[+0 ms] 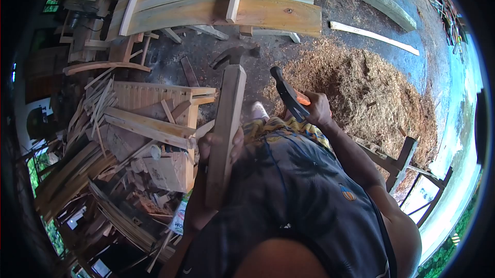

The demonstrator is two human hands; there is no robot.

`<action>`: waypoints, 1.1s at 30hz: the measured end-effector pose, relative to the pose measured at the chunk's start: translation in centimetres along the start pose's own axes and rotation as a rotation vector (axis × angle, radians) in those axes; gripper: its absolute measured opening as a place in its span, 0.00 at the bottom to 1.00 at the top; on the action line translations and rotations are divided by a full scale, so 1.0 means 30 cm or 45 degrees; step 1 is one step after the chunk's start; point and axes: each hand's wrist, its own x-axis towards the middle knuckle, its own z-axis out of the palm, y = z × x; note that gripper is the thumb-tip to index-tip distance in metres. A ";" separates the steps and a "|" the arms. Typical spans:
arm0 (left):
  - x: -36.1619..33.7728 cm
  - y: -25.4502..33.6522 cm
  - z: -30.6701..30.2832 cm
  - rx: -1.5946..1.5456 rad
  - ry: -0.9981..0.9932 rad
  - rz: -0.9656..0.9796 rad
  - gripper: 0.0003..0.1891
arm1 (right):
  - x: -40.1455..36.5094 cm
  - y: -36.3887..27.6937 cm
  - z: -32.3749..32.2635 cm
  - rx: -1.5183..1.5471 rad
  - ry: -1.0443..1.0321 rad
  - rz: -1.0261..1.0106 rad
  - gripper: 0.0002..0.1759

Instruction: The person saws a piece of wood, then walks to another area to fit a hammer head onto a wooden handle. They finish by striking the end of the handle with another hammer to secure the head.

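Note:
My left hand (221, 146) is wrapped round a thick squared wooden post (226, 118), held upright close to my body. Beyond the post's top end a dark metal claw-shaped head (235, 56) shows; whether it touches the post I cannot tell. In my right hand (318, 109) is a claw hammer (289, 92) with a black head and an orange handle. The hammer is to the right of the post and apart from it, over my lap.
A large plank panel (221, 7) lies on supports ahead. Wood shavings (371, 92) are heaped at the right, near a loose strip (374, 37) and a curved beam (386, 7). At the left stand a wooden frame (154, 92) and piled offcuts (77, 170).

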 end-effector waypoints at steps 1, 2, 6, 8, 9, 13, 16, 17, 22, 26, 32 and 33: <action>-0.006 -0.003 0.007 0.081 0.056 0.016 0.38 | -0.005 -0.011 -0.016 0.002 0.006 -0.001 0.15; -0.008 -0.001 0.013 0.089 0.051 0.014 0.38 | -0.010 -0.026 -0.040 0.046 -0.026 -0.009 0.16; -0.019 0.031 0.048 0.117 0.083 0.014 0.35 | -0.021 -0.012 -0.056 0.148 -0.035 -0.048 0.18; -0.024 0.056 0.058 0.183 0.113 0.037 0.36 | -0.018 -0.022 -0.063 0.166 -0.040 -0.021 0.19; -0.027 0.063 0.060 0.245 0.117 0.057 0.37 | -0.018 -0.021 -0.060 0.174 -0.033 -0.025 0.19; -0.062 0.093 0.048 0.575 0.215 0.051 0.39 | -0.012 -0.026 -0.047 0.207 0.025 -0.056 0.18; -0.074 0.075 0.047 0.780 0.319 0.093 0.39 | -0.013 -0.053 -0.053 0.227 0.024 -0.010 0.17; -0.072 0.071 0.045 0.776 0.320 0.086 0.39 | -0.011 -0.063 -0.059 0.219 0.039 -0.037 0.18; -0.036 0.051 0.074 0.977 0.401 0.157 0.40 | 0.018 -0.116 -0.090 0.228 0.023 -0.067 0.19; -0.021 0.051 0.109 1.144 0.481 0.169 0.38 | 0.034 -0.153 -0.118 0.295 -0.041 -0.096 0.18; -0.008 0.029 0.084 1.158 0.554 0.143 0.36 | 0.070 -0.209 -0.104 -0.018 0.012 -0.223 0.11; -0.006 0.026 0.080 1.198 0.605 0.105 0.35 | 0.070 -0.210 -0.097 -0.106 0.015 -0.284 0.11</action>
